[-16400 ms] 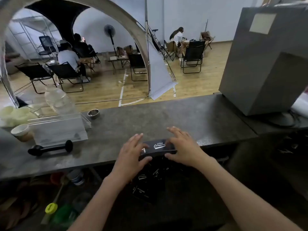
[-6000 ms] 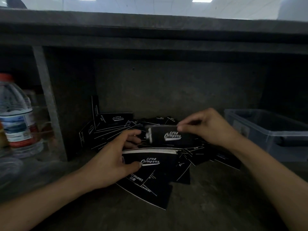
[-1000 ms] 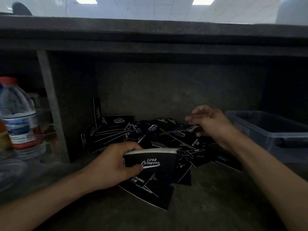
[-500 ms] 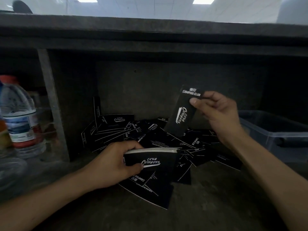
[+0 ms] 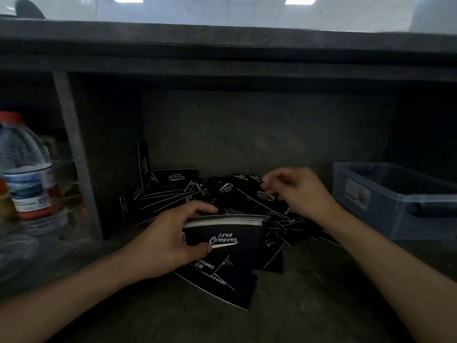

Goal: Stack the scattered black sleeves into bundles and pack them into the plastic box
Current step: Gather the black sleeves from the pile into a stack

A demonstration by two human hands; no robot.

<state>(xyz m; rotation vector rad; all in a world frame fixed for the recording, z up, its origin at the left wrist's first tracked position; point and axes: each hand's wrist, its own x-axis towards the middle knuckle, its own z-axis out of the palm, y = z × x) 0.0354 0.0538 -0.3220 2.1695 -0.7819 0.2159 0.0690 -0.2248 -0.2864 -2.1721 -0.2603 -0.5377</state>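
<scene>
Sideways, left hand grips 1 bundle, edges up.

1. A neat bundle of black sleeves stands on edge near the front of a dim shelf, white "Club Camping" lettering facing the camera, pale edges lined up along its top.
2. Behind and around it, scattered black sleeves lie overlapping in a loose heap; a few lean upright at the far left.
3. A translucent grey plastic box sits open at the right, just beside the heap.
</scene>
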